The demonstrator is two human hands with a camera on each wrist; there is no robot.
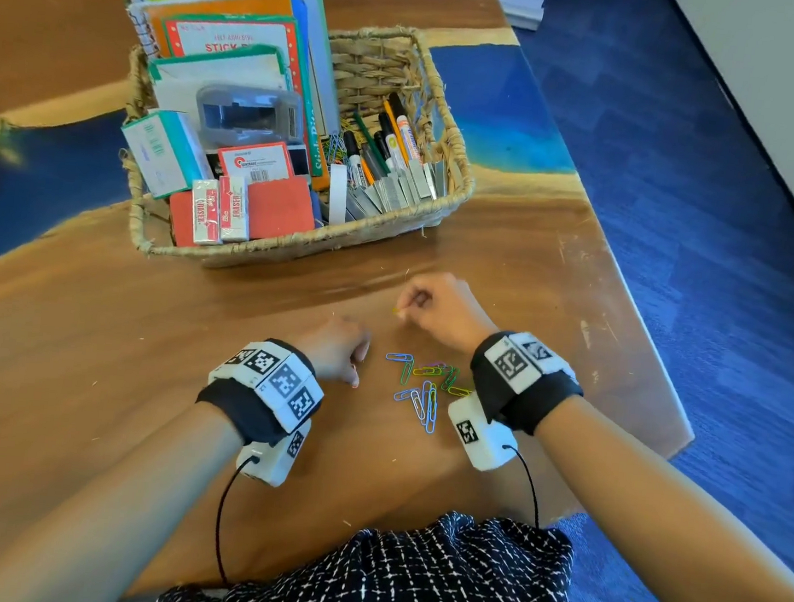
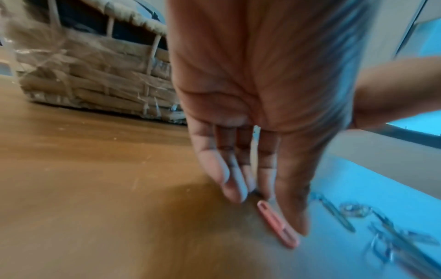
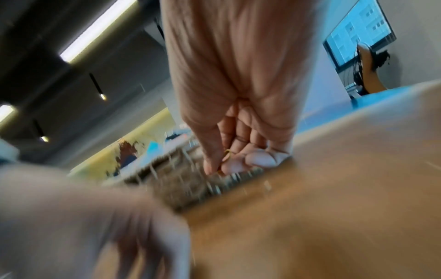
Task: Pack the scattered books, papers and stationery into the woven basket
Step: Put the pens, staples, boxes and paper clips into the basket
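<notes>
The woven basket (image 1: 456, 145) stands at the table's middle, packed with books, erasers, markers and staple strips. Several coloured paper clips (image 1: 426, 385) lie loose on the wood between my wrists. My right hand (image 1: 426, 303) hovers in front of the basket and pinches a yellow paper clip (image 3: 227, 153) between thumb and fingers. My left hand (image 1: 347, 354) rests on the table left of the pile, its fingers (image 2: 229, 181) straight and pointing down. Its fingertips touch the wood beside a pink paper clip (image 2: 278, 225). The basket wall (image 2: 95, 83) is close beyond that hand.
The wooden table (image 1: 139, 374) has blue resin patches at its left and far right. Its right edge (image 1: 647, 322) drops to blue carpet. Tall books (image 1: 227, 22) stand up at the basket's back left. Another person's head shows far off in the right wrist view.
</notes>
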